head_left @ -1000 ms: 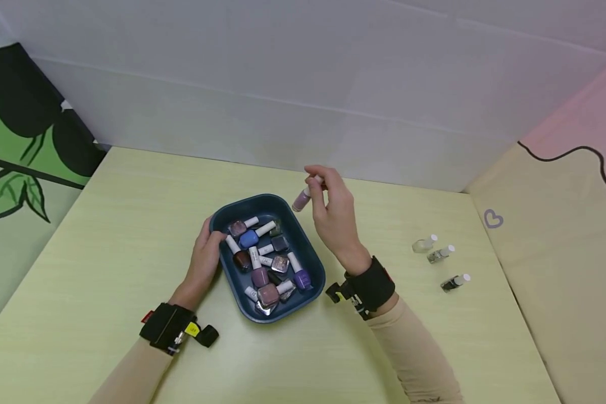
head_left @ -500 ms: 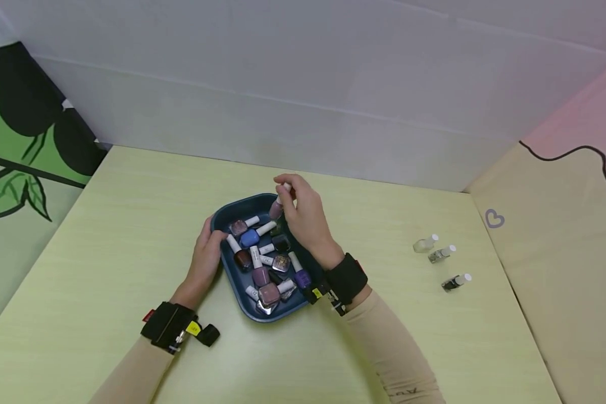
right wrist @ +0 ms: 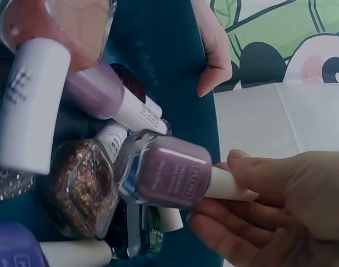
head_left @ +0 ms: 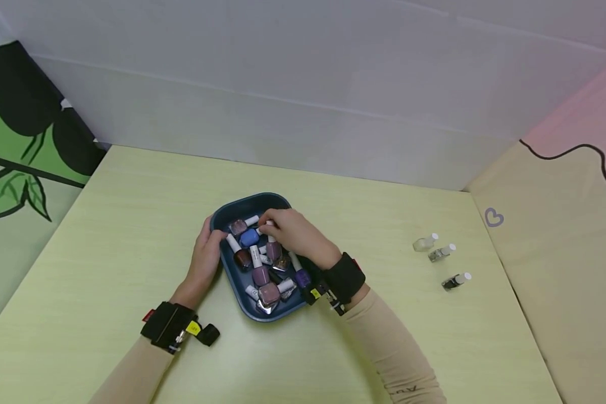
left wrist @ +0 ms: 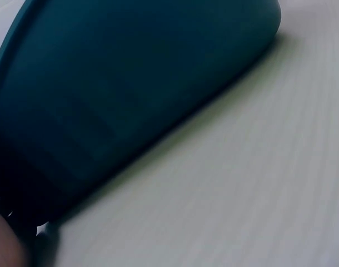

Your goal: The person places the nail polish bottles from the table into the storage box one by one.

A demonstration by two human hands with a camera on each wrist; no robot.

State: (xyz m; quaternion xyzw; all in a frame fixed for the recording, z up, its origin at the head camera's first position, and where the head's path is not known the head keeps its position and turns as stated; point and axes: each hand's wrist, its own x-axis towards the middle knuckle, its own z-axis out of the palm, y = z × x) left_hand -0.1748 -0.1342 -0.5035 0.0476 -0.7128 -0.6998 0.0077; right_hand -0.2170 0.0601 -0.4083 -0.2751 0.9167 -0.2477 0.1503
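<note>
A dark blue plastic tub [head_left: 223, 212] full of nail polish bottles stands on the table. My left hand [head_left: 203, 255] grips its left rim, thumb over the edge. With my right hand [right wrist: 292, 206] I pinch the white cap of a mauve nail polish bottle [right wrist: 172, 172] inside the tub, over the other bottles. Near it in the right wrist view lie a gold glitter bottle [right wrist: 83, 186], a purple bottle [right wrist: 14, 247] and a pinkish bottle [right wrist: 75, 28]. The head view also shows a blue bottle [head_left: 249, 238] and a dark brown bottle [head_left: 242, 260] in the tub.
To the right on the pale table [head_left: 384, 336] lie a clear bottle [head_left: 423, 244], a glittery bottle [head_left: 439, 255] and a black bottle [head_left: 453, 281]. A white wall [head_left: 303, 112] closes off the back; a beige and pink panel [head_left: 560, 252] stands at the right.
My right hand has carried the mauve bottle from beyond the tub's upper right edge leftward and down into the tub. My left hand keeps its hold on the rim.
</note>
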